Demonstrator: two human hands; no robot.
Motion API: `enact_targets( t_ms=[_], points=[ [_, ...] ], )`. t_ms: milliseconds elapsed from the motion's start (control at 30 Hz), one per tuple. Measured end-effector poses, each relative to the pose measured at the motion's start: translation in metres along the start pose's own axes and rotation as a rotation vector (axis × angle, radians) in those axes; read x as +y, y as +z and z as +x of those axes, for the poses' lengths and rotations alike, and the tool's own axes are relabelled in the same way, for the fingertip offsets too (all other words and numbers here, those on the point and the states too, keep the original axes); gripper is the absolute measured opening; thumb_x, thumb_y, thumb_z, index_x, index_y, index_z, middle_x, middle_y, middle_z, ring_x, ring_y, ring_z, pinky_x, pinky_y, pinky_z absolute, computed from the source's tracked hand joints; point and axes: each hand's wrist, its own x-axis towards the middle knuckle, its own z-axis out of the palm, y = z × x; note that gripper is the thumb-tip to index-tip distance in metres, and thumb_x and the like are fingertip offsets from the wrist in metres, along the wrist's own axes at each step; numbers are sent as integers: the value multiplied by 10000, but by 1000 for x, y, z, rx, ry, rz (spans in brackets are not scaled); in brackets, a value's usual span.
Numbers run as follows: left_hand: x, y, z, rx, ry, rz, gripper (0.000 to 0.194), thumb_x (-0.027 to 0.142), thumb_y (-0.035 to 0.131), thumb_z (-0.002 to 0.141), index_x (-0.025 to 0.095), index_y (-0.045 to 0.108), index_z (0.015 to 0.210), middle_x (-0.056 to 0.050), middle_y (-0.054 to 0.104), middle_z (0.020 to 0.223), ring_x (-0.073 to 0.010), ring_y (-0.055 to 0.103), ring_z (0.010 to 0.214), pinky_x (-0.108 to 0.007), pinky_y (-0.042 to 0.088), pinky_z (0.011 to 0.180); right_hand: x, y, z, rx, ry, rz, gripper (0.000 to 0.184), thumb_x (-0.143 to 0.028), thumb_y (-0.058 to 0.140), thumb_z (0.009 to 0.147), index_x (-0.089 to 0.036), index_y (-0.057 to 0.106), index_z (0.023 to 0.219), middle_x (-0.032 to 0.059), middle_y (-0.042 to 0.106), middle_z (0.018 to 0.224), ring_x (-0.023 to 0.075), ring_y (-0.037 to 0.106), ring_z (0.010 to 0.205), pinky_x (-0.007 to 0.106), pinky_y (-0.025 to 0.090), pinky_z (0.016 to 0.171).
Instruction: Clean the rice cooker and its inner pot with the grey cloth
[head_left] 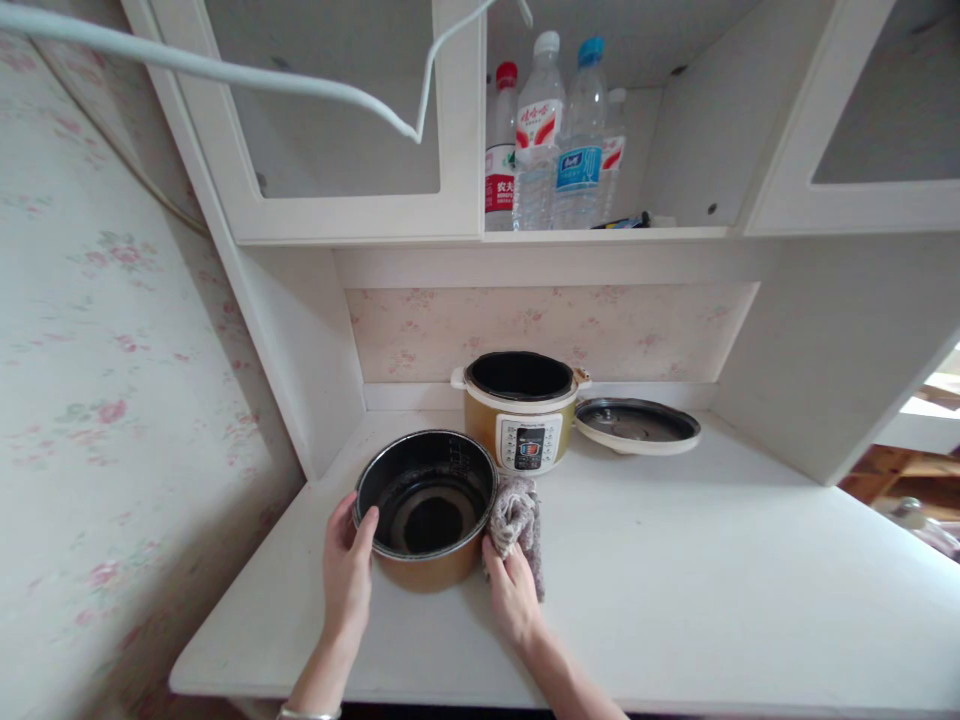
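Clasps the left rim of the black-lined inner pot (427,572) in the left grip (349,560), closed with the thumb over the inner edge and the other fingers against the outer wall. Holds a bunched grey cloth (517,508) in the right grip (516,597), closed around its near part and pressed to the pot's right side. Rests the inner pot between both grips, opening upward, on the white surface (675,570). Lets part of the cloth hang loose to the right of the right grip. Wears a bracelet (309,713) on the wrist below the left grip.

Faces, beyond the right grip, a gold and white cooker body (482,432), open at the top, with a control panel (529,446) toward the near side. Shows, farther right of the cooker body, a round lid (637,432) lying with its dark inner side up. Shows, high above and beyond the right grip, four plastic bottles (538,170) upright in an open cabinet (694,150). Shows floral wallpaper (112,400) left of the left grip.
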Motion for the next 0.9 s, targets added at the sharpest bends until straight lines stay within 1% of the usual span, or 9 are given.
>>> enact_targets(
  t_ms=[100,233,367,500,600,667,733,800,900],
  points=[
    [4,0,0,-12,13,37,508,380,596,785,213,499,1255,-69,566,1229,-254,500,1167,-426,350,1034,-5,-1,-7,-23,-8,-67,496,-474,401,908,-202,528,1302,92,482,1379,261,364,1317,418,214,1128],
    [9,0,3,-14,22,129,488,377,554,804,206,494,1257,-66,568,1216,-253,512,1139,-421,335,1040,-14,-1,-18,-80,-41,-94,465,-447,390,918,-223,530,1300,90,529,1330,254,431,1265,411,271,1100],
    [14,7,-3,12,10,138,487,386,540,813,202,475,1259,-78,541,1236,-258,488,1167,-420,341,1039,-16,-2,-20,-68,-28,-65,463,-460,399,909,-220,557,1273,89,559,1295,258,464,1232,416,278,1096],
    [18,14,-34,51,-47,165,582,469,524,825,216,378,1329,-109,475,1314,-278,454,1215,-425,356,1034,-9,-3,-13,-3,44,4,510,-489,413,895,-198,543,1292,81,513,1353,269,398,1296,428,212,1131],
    [13,10,-66,24,-70,214,683,520,496,833,237,254,1405,-123,353,1424,-299,358,1304,-433,328,1063,-6,-4,-10,23,54,61,529,-488,416,897,-194,503,1328,71,475,1391,261,360,1326,420,210,1136],
    [5,3,-84,-33,-51,222,731,531,461,846,242,156,1444,-128,274,1469,-305,288,1350,-439,298,1085,-6,-5,-10,29,53,77,530,-482,408,904,-187,493,1336,75,475,1391,256,350,1334,420,213,1136],
    [-6,-3,-97,-72,-12,235,791,526,482,834,237,91,1458,-141,228,1482,-315,256,1367,-452,276,1098,-7,-5,-10,27,52,87,525,-472,391,916,-180,483,1342,81,477,1389,251,342,1339,424,211,1136],
    [-16,-7,-106,-64,31,269,851,505,550,797,247,77,1456,-149,193,1485,-327,241,1370,-471,259,1105,-9,-5,-11,21,45,103,511,-459,382,923,-185,481,1342,76,477,1390,244,338,1342,421,214,1136],
    [-23,-4,-109,-19,101,299,875,477,607,761,279,97,1444,-146,149,1487,-338,242,1365,-481,255,1109,-13,-5,-12,18,29,113,487,-450,403,918,-202,504,1325,65,493,1378,247,364,1327,420,240,1127]
  ],
)
